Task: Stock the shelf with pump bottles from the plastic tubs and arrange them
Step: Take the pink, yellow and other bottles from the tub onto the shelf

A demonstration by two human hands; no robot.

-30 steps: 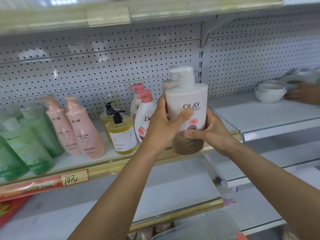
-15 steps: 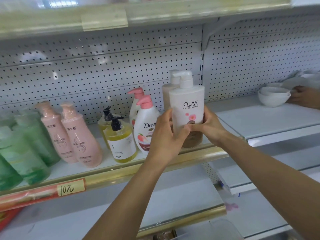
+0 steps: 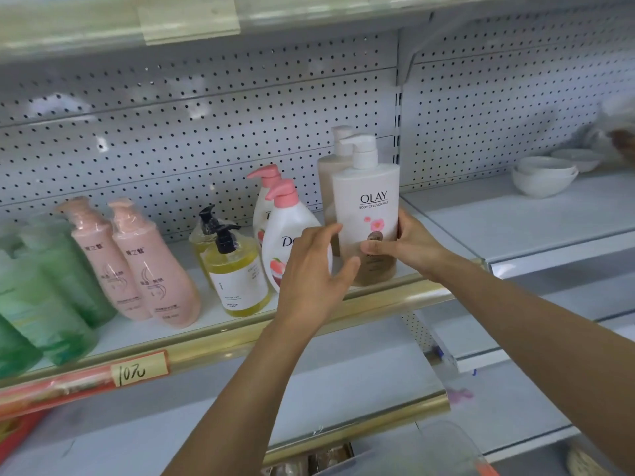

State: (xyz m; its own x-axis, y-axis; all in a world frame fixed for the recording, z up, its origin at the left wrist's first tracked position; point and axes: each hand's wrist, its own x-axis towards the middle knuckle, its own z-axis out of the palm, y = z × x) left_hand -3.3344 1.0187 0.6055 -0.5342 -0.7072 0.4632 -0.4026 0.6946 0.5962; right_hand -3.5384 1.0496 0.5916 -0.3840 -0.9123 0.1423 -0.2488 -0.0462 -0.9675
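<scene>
Right hand (image 3: 410,247) gripped Olay bottle (image 3: 367,214); left hand (image 3: 314,266) relaxed, fingers loose. I judged: seat base flat on shelf (image 3: 395,292), label forward.

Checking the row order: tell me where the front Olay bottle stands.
Head view: the front Olay bottle stands at the shelf's right end, right of the Dove bottle, gripped by the right hand.

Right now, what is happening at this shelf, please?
A person is stocking a shelf with pump bottles. The right hand grips the front Olay bottle, which stands upright at the shelf's front edge, with a second one directly behind it. The left hand is open beside the bottle, in front of a Dove bottle. Yellow, pink and green bottles stand further left.
</scene>
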